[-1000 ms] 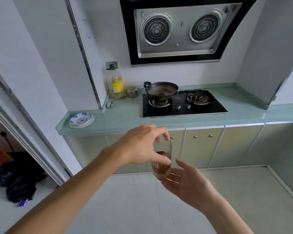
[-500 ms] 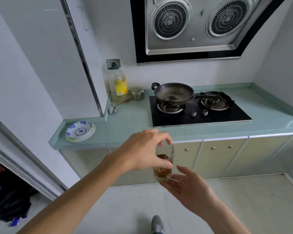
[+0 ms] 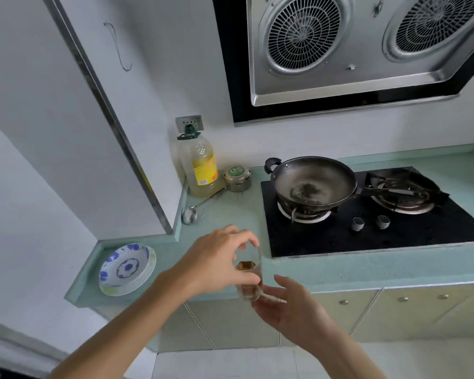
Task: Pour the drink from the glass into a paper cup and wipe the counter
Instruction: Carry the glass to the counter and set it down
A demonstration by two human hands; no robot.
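Note:
A clear glass [image 3: 249, 277] with a brown drink in its lower half hangs upright just in front of the green counter's front edge [image 3: 340, 272]. My left hand [image 3: 216, 265] grips it from above and the side, fingertips on the rim and thumb across its front. My right hand [image 3: 288, 310] is cupped under the glass with straight fingers touching its base. No paper cup or cloth is in view.
A blue-patterned plate [image 3: 126, 269] lies at the counter's left end. An oil bottle [image 3: 199, 166], a small tin [image 3: 237, 175] and a ladle [image 3: 193, 212] sit at the back left. A wok [image 3: 314, 181] stands on the black hob [image 3: 375, 225], under the range hood [image 3: 353, 45].
I have stepped closer to the counter, which now fills more of the view. Both hands keep the same hold on the glass, now near the counter's front edge.

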